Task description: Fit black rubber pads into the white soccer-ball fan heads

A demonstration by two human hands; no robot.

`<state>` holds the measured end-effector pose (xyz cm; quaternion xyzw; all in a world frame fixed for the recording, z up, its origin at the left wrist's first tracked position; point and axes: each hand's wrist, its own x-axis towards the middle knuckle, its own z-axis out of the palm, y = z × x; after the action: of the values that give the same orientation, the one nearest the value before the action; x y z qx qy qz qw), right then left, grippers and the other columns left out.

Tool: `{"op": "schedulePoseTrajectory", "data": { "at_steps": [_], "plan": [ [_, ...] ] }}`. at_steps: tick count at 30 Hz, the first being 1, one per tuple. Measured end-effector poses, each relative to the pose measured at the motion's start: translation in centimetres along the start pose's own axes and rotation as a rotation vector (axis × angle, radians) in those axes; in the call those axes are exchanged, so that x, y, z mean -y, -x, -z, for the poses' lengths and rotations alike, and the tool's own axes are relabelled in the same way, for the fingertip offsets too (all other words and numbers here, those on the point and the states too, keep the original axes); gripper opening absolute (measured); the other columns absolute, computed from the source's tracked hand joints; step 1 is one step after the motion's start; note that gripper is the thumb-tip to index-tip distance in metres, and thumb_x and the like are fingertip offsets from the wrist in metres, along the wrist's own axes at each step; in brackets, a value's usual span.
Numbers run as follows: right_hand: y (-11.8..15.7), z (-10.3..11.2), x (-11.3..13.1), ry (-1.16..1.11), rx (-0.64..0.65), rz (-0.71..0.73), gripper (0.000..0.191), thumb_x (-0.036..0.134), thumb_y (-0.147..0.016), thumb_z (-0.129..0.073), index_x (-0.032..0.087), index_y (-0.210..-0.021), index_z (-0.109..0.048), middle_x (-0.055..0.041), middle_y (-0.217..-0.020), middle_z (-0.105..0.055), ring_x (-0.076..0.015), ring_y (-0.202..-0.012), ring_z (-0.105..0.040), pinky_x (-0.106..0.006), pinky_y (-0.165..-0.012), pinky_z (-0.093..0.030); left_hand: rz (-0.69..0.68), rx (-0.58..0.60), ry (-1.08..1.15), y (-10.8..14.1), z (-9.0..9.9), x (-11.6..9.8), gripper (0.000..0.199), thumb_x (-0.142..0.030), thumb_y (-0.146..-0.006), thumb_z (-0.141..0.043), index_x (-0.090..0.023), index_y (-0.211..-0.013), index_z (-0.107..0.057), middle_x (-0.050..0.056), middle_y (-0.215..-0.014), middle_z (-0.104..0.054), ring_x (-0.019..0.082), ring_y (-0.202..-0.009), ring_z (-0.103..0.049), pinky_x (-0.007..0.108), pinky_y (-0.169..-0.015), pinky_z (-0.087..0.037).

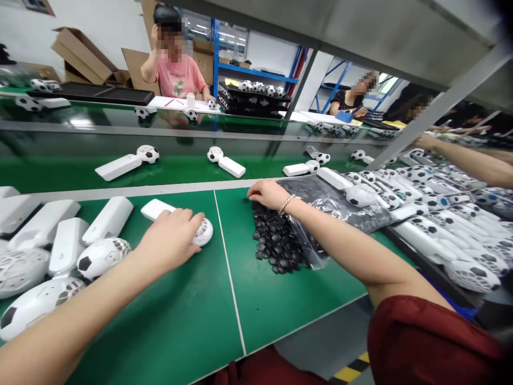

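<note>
My left hand (168, 238) is wrapped over a white handheld fan (204, 232) with a football-patterned head. The fan's handle pokes out beyond my knuckles, and my palm hides its middle. At the far edge of a heap of small black plastic pieces (276, 238), my right hand (267, 193) has its fingers bent together and pointing down. One black piece lies by its fingertips; whatever is between them is hidden. A clear plastic bag (340, 206) holding more black pieces lies under my right wrist and forearm.
Several white fans (66, 240) lie at the left. Rows of fans fill a black tray (404, 240) at the right. More fans (146, 154) rest on the green conveyor belt (176, 166) ahead. A slanted metal post (436, 112) stands at right. Co-workers sit across the line.
</note>
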<state>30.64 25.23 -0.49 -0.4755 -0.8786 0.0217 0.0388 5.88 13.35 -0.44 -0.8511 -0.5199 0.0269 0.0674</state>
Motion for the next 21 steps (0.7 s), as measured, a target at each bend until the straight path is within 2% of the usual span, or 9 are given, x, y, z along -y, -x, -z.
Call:
{"op": "schedulePoseTrajectory", "data": {
  "at_steps": [3,6,8,11,13,17,21],
  "plan": [
    [-0.4,-1.3,0.6,0.087,0.042,0.036,0.023,0.024,-0.083,-0.054,0.017,-0.102,-0.065,-0.0066,-0.1,-0.067,-0.018,-0.093,-0.06,-0.025,-0.081,-0.043,-0.06,-0.044,0.17,-1.2,-0.1,-1.5,0.063,-0.044,-0.067,-0.065,-0.015,-0.121,-0.049,0.013,-0.107,-0.057,0.031,-0.102,-0.05,0.044,-0.085,-0.04],
    [-1.1,-2.4,1.4,0.186,0.091,0.066,0.02,0.017,-0.083,-0.052,0.012,-0.097,-0.065,-0.0129,-0.098,-0.066,-0.0223,-0.092,-0.06,-0.029,-0.078,-0.044,-0.107,-0.026,0.246,-1.6,-0.6,-1.4,0.071,-0.041,-0.065,-0.068,-0.022,-0.127,-0.042,0.011,-0.128,-0.047,0.032,-0.12,-0.038,0.05,-0.1,-0.026],
    [-1.2,-2.9,1.9,0.237,0.108,0.084,0.021,0.009,-0.083,-0.046,0.008,-0.092,-0.065,-0.0162,-0.094,-0.065,-0.024,-0.09,-0.06,-0.032,-0.076,-0.045,-0.124,-0.005,0.278,-1.5,-1.1,-0.9,0.065,-0.041,-0.069,-0.065,-0.024,-0.127,-0.042,0.01,-0.127,-0.049,0.03,-0.119,-0.04,0.052,-0.101,-0.022],
    [-1.1,-3.2,2.3,0.277,0.105,0.112,0.024,0.005,-0.083,-0.041,0.005,-0.092,-0.063,-0.0191,-0.093,-0.063,-0.026,-0.091,-0.059,-0.033,-0.076,-0.044,-0.111,-0.005,0.285,-1.2,-1.6,-0.6,0.056,-0.046,-0.072,-0.059,-0.022,-0.122,-0.047,0.008,-0.109,-0.058,0.028,-0.102,-0.051,0.045,-0.091,-0.036],
    [-0.9,-3.2,2.4,0.284,0.093,0.116,0.024,0.005,-0.082,-0.041,0.004,-0.092,-0.063,-0.0205,-0.093,-0.061,-0.0271,-0.092,-0.058,-0.034,-0.076,-0.044,-0.04,-0.01,0.258,-0.7,-1.8,-0.9,0.055,-0.047,-0.074,-0.057,-0.02,-0.12,-0.048,0.008,-0.103,-0.059,0.028,-0.095,-0.054,0.04,-0.08,-0.042],
    [0.3,-2.9,2.3,0.243,0.066,0.092,0.023,0.007,-0.082,-0.042,0.006,-0.088,-0.064,-0.0185,-0.09,-0.061,-0.0265,-0.09,-0.057,-0.035,-0.076,-0.042,0.109,0.01,0.301,0.3,-2.0,-2.0,0.054,-0.046,-0.078,-0.05,-0.018,-0.124,-0.043,0.01,-0.107,-0.057,0.027,-0.094,-0.055,0.036,-0.074,-0.045],
    [2.8,-2.7,3.2,0.107,0.038,0.09,0.026,0.006,-0.081,-0.041,0.015,-0.093,-0.062,-0.0088,-0.091,-0.061,-0.0178,-0.087,-0.057,-0.03,-0.078,-0.043,0.146,0.023,0.331,0.8,-2.3,-2.3,0.057,-0.046,-0.077,-0.05,-0.021,-0.127,-0.04,0.009,-0.109,-0.056,0.028,-0.098,-0.053,0.037,-0.075,-0.045]
  ]
}}
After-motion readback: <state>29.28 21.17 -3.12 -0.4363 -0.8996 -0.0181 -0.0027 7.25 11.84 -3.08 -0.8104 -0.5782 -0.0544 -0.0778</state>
